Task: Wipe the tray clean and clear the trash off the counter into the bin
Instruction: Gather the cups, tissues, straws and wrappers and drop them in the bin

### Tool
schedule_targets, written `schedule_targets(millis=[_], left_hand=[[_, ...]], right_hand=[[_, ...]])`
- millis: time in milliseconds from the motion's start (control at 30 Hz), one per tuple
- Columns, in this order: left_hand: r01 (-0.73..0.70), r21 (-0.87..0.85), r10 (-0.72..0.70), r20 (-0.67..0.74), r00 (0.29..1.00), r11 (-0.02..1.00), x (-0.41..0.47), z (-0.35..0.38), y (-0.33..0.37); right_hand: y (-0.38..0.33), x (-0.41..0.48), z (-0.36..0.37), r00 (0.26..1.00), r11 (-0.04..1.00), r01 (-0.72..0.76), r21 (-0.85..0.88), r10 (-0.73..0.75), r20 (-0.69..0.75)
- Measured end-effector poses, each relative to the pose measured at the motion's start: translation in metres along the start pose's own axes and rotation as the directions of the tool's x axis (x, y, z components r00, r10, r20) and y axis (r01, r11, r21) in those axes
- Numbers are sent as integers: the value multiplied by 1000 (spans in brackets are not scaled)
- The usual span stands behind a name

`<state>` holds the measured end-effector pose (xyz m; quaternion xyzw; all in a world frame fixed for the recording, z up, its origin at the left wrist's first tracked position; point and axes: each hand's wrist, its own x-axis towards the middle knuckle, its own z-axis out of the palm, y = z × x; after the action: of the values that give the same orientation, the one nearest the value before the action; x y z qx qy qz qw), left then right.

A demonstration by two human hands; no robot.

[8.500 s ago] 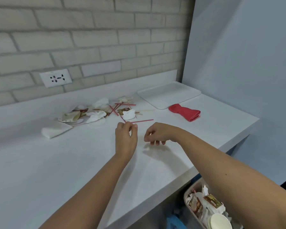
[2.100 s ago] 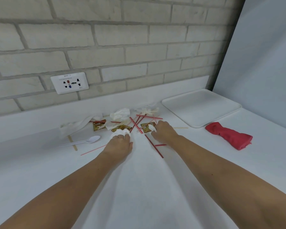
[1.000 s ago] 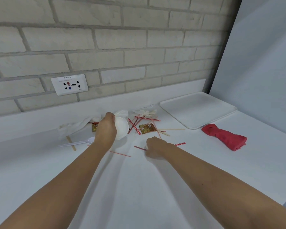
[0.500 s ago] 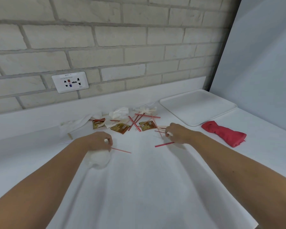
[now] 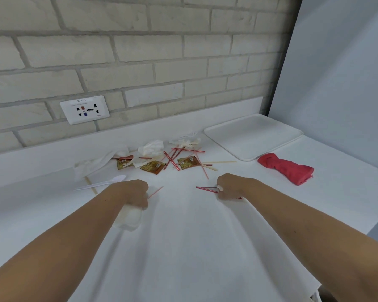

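Pinching red-striped straws [image 5: 206, 189], the right hand [image 5: 232, 186] has drawn back from the trash pile [image 5: 162, 158] left of the tray [image 5: 253, 136]; the left hand [image 5: 132, 191] grips a white cup [image 5: 128, 217]. Both hands are filling, but most of the litter is still left.

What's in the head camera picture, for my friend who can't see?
Two hands clear a counter: the left hand grips a white wad, the right hand pinches red striped straws. Beyond lie sauce packets, napkins, a white tray and red cloth.

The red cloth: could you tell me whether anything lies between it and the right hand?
Nothing visible: only bare counter separates the red cloth from the right hand, though that hand is holding red straws.
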<state>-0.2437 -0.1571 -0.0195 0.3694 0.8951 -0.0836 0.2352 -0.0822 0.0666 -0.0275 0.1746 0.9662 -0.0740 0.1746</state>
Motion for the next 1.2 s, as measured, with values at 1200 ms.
schedule_targets(millis=[1200], left_hand=[[-556,-466,440,-341,831,688,-97,127,430]], right_hand=[[190,-287,122,740,350,47,936,617,-268]])
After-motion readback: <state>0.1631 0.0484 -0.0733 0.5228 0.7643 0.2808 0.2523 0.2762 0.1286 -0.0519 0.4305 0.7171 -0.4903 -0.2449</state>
